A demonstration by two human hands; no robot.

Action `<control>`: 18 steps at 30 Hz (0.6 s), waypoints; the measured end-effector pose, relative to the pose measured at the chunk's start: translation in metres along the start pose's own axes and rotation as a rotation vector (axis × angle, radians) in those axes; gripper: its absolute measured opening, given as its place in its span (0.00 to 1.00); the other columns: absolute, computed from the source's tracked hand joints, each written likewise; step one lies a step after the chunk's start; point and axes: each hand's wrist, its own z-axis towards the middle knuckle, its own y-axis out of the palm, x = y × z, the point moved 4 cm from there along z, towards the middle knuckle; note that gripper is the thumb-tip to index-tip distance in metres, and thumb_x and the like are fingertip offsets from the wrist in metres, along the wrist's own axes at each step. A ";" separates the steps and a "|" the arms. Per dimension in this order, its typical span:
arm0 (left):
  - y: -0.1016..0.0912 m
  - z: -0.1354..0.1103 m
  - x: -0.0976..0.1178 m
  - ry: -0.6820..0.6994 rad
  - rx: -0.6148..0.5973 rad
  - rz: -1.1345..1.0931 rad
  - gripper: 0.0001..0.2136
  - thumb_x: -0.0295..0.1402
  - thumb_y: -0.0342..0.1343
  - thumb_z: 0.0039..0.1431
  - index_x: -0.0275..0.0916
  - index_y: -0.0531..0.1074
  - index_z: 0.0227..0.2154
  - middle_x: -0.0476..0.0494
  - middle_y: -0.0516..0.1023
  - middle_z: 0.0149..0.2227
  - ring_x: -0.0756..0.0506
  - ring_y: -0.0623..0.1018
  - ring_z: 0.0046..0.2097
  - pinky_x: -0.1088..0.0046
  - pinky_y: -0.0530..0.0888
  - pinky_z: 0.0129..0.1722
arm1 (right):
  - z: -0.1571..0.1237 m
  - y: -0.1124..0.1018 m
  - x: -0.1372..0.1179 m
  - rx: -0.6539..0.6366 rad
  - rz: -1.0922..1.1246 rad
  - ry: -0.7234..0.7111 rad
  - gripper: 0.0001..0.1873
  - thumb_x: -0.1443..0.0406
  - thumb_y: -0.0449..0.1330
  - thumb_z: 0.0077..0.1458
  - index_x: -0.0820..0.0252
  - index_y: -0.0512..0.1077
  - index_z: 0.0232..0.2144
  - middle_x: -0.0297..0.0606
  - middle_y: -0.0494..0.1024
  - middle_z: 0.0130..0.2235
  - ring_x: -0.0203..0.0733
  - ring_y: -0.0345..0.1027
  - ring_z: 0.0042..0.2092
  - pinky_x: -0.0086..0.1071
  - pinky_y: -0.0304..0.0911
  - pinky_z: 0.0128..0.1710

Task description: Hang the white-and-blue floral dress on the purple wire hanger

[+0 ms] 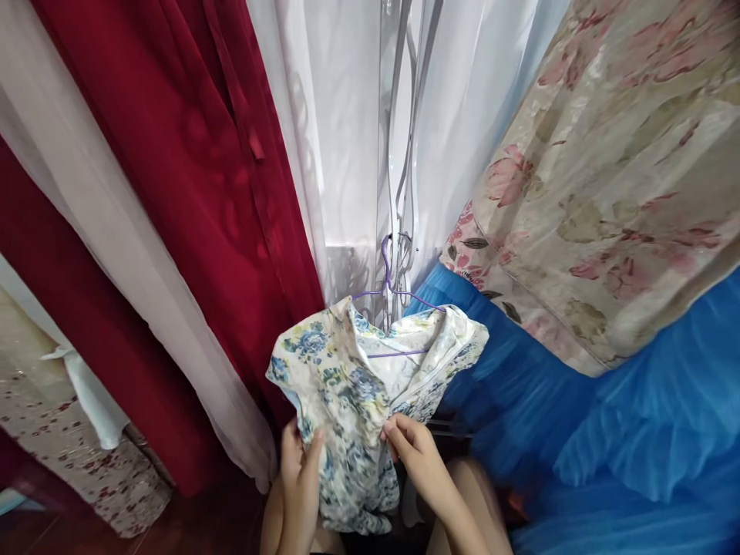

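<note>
A white garment with a blue and yellow flower print hangs on a thin purple wire hanger low in the middle of the view. My left hand grips the garment's left side from below, fingers closed on the cloth. My right hand pinches the fabric near the garment's middle, fingers closed. The hanger's hook points up toward a white curtain behind it.
Hanging clothes surround the garment: a dark red dress and a sheer white one at left, a white curtain behind, a beige flowered fabric upper right, blue tulle lower right. A sequined beige dress hangs far left.
</note>
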 end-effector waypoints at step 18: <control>0.124 -0.069 0.027 0.409 -0.932 0.616 0.06 0.25 0.52 0.60 0.39 0.68 0.28 0.47 0.73 0.30 0.46 0.73 0.34 0.72 0.65 0.35 | 0.054 -0.053 -0.139 0.138 0.103 -0.117 0.19 0.54 0.61 0.56 0.62 0.74 0.23 0.29 0.65 0.12 0.31 0.50 0.16 0.28 0.44 0.19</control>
